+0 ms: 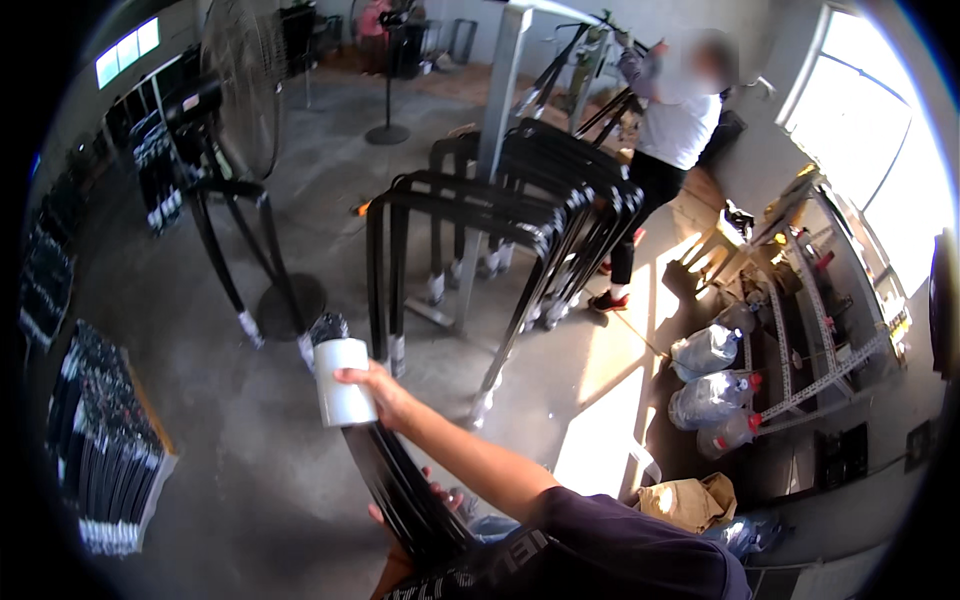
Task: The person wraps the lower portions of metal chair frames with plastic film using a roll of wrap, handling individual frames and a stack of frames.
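Note:
My right hand [385, 392] grips a white roll of wrapping film [346, 388], its thumb lying across the roll's side. The roll lies against the upper part of a bundle of long black bars [400, 485], which slants up and away from my body. Past the roll, the bundle's far tip [328, 326] looks wrapped in shiny film. Lower down, my left hand [440, 490] is closed around the bundle from beneath. Its fingertips show on one side and its thumb on the other, while the bars hide the palm.
Black bent-tube frames [470, 200] with wrapped feet stand ahead around a grey metal post [497, 110]. A large fan [240, 90] stands at left, above stacked black bars [105, 440]. A person [675, 130] works beyond the frames. Large clear bottles [705, 395] sit by a shelf [820, 380] at right.

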A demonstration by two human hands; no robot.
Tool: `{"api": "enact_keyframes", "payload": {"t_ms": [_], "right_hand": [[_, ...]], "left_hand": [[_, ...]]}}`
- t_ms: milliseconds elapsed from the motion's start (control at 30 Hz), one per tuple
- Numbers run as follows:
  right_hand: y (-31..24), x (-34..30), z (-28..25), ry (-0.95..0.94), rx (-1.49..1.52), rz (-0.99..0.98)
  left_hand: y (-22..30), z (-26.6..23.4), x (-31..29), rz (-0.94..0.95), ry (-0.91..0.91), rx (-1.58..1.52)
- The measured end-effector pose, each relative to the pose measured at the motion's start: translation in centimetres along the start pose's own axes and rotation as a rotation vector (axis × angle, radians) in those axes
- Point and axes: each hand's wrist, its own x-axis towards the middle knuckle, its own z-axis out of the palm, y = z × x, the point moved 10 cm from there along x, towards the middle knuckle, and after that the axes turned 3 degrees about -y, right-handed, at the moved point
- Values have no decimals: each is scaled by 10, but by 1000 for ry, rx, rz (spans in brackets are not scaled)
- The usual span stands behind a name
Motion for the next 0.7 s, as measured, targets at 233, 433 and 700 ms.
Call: {"api": "enact_keyframes", "payload": {"t_ms": [233,433,700], "right_hand": [[-20,-34,-56,142,-98,100],[76,-58,-188,178,56,238],[154,-37,-93,-169,405,249]], "left_hand": [[6,2,2,38,171,116],[-2,-10,2,-119,2,160],[-19,-34,4,-243,101,230]]}}
